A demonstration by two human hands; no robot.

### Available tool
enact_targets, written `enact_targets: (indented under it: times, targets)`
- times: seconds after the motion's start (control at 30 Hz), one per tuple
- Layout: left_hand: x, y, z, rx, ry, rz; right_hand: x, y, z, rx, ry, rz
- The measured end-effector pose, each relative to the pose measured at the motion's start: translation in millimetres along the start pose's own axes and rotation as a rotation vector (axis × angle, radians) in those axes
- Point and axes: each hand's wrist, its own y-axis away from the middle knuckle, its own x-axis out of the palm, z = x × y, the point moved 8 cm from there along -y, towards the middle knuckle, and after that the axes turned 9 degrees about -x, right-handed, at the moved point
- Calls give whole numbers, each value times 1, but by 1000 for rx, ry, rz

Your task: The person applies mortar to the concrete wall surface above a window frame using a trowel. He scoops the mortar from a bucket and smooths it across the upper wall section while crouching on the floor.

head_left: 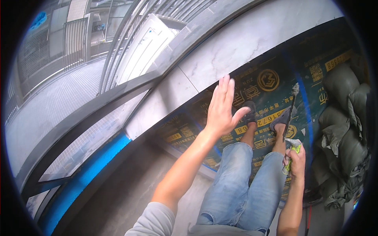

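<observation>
The person's grey sleeve (155,220) is sitting nearest the camera at the lower edge, with blue jeans (240,185) running up from it toward two dark shoes (263,116). The left hand (222,108) is reaching forward with its fingers spread flat and open, holding nothing, hovering near the pale marble sill (220,59) where that meets the floor covering. The right hand (295,159) is closing tightly around the green handle of a long scraper tool (290,118), whose dark, paint-flecked blade is pointing away from the body, down toward the floor just beside the right shoe.

The feet are standing on a dark printed protective sheet (275,78) bearing yellow round emblems and yellow label strips, edged with blue tape. At the right edge of the floor, grey-green sacks (346,129) are lying stacked, full and closed; what they contain cannot be told. Beyond the sill, a dark metal window frame (90,110) is slanting across, with a tiled balcony floor (51,102) and a white boxy appliance (145,47) outside.
</observation>
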Motion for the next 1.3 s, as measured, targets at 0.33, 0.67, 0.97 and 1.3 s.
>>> enact_targets:
  times: [0.33,0.67,0.97,1.3]
  targets:
    - [-40,30,95,-292,-397,-312,-3,8,-12,55,41,-9]
    - [52,111,-37,49,-52,286,-6,27,-26,66,54,51]
    - [96,180,-37,-315,-32,708,-61,32,35,39,-411,-2]
    - [113,36,-112,-671,-319,907,-241,-100,207,-227,-643,-220]
